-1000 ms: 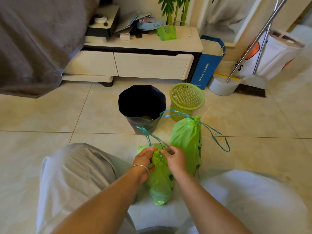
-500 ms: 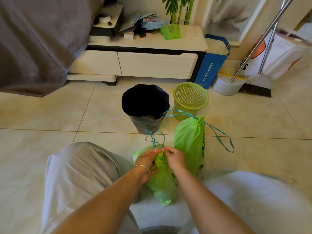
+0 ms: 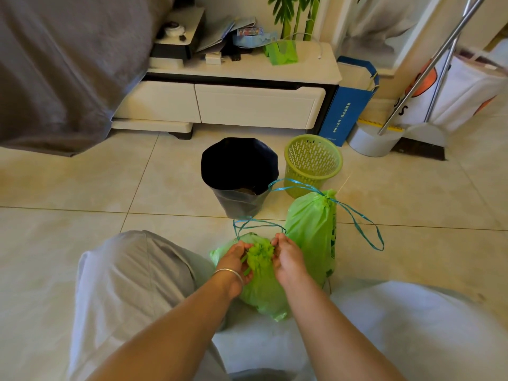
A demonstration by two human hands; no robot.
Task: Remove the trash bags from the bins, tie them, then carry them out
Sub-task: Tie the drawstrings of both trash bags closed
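Note:
A small green trash bag (image 3: 264, 290) rests on the floor between my knees, its neck bunched into a ruffle. My left hand (image 3: 233, 261) and my right hand (image 3: 286, 259) pinch that neck from either side, and the bag's teal drawstring (image 3: 258, 222) loops up behind them. A second green bag (image 3: 312, 232) stands upright just right of it, cinched at the top, its long teal string trailing to the right. Behind them stand a bin lined with a black bag (image 3: 239, 177) and a green mesh bin (image 3: 313, 163) with no liner.
A white low cabinet (image 3: 247, 103) runs along the wall, a grey bed cover (image 3: 63, 64) hangs at the left. A blue paper bag (image 3: 349, 105), a white bucket (image 3: 368, 141) and a broom and dustpan (image 3: 420, 138) stand at the right.
The drawstring of the small bag has been drawn in: its long loop toward the left has shrunk to a short loop above my hands. Both hands stay on the bag's neck.

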